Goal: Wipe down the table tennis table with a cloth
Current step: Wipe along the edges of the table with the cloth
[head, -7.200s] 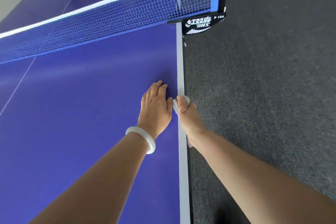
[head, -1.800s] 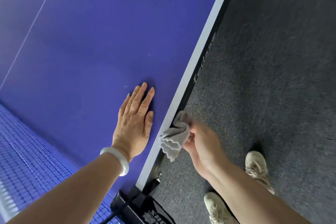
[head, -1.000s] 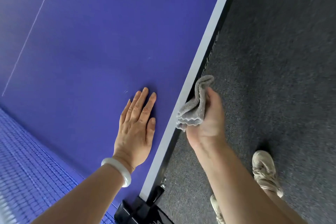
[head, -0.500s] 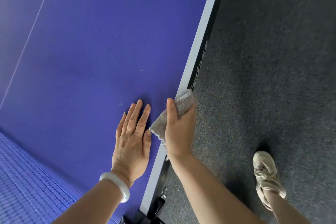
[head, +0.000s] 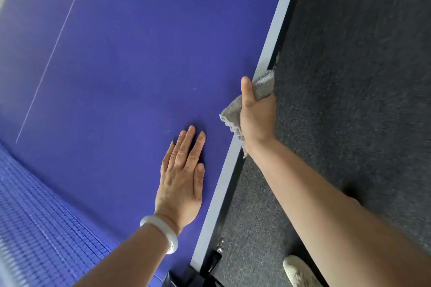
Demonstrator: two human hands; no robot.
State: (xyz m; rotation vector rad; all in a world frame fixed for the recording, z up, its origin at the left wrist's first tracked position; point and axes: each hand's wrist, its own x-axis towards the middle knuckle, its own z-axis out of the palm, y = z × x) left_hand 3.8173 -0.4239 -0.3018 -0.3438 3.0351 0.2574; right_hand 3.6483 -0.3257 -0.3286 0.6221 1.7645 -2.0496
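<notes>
The blue table tennis table (head: 140, 65) fills the left and middle of the frame. Its top is crossed by a thin white centre line (head: 58, 35) and is bordered on the right by a white side line (head: 275, 37). Dark grey carpet (head: 349, 77) is seen over the whole right side. The blue net (head: 35, 216) is seen, blurred, in the lower left corner.

The left hand (head: 180, 184) is laid flat on the top with straight fingers. The grey cloth (head: 263, 84) is gripped by the right hand (head: 256, 114) with the thumb stretched on top. It is pressed over the table's right edge at centre right.

A pale bangle (head: 163, 228) is worn on the left wrist. A light shoe (head: 298, 270) is seen at the bottom right.

Compared with half a second ago, the cloth has been carried further along the edge, away from the net and past the left fingertips. The left hand has stayed flat.
</notes>
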